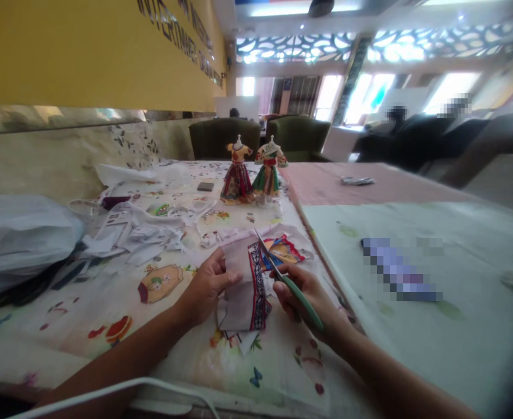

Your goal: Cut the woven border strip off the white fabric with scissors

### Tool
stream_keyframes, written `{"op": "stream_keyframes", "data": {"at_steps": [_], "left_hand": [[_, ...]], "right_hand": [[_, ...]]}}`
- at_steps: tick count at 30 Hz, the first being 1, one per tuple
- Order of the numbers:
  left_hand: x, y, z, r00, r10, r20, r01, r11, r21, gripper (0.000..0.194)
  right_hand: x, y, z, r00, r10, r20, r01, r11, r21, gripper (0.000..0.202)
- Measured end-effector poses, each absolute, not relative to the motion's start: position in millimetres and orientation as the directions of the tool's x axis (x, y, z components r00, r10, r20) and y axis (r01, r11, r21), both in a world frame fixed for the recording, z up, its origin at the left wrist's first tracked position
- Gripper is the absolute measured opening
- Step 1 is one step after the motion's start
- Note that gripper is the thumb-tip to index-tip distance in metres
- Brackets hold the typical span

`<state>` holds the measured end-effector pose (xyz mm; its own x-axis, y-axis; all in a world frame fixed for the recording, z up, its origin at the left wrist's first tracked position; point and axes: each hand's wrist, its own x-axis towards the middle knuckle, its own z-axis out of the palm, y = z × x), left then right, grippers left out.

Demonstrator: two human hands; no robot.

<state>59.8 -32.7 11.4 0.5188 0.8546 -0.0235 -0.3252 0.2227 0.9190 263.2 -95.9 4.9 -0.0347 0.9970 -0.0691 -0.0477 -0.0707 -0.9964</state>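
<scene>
The left hand [210, 285] pinches the cloth [238, 302], likely steadying its border [257, 285] beside scissors [294, 291] the right hand [312, 289] grips; blade contact is unclear.

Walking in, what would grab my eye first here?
Probably the tiny maroon-skirted dress and the green-skirted one beside it, standing near the picture's centre. Below them, the right hand holds green-handled scissors near a pale cloth with a patterned border, held by the left hand. A yellow wall fills the upper left.
</scene>
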Motion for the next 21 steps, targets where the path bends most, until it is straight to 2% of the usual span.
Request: {"op": "stream_keyframes", "data": {"at_steps": [4, 9, 13, 17, 21], "left_hand": [[58, -24, 7, 0.447, 0.894, -0.04, -0.288, 0.186, 0.939, 0.058], [55, -15, -1, 0.339, 0.938, -0.073, -0.202, 0.148, 0.968, 0.07], [57, -17, 0, 0.434, 0.89, -0.139, -0.12, 0.209, 0.97, 0.083], [62, -20, -4, 0.482, 0.873, -0.071, -0.11, 0.14, 0.984, 0.103], [64, -19, -14, 0.486, 0.872, -0.054, -0.046, 0.088, 0.995, 0.105]], "right_hand": [[264, -94, 6, -0.009, 0.998, -0.065, -0.064, -0.066, -0.996, 0.042], [269, -92, 9, 0.011, 1.0, -0.026, -0.081, -0.025, -0.996, 0.042], [277, -88, 10, 0.056, 0.998, 0.012, -0.115, 0.019, -0.993, 0.044], [286, -82, 9, 0.102, 0.994, 0.038, -0.144, 0.053, -0.988, 0.044], [297, -76, 9, 0.155, 0.985, 0.07, -0.177, 0.098, -0.979, 0.045]]}}
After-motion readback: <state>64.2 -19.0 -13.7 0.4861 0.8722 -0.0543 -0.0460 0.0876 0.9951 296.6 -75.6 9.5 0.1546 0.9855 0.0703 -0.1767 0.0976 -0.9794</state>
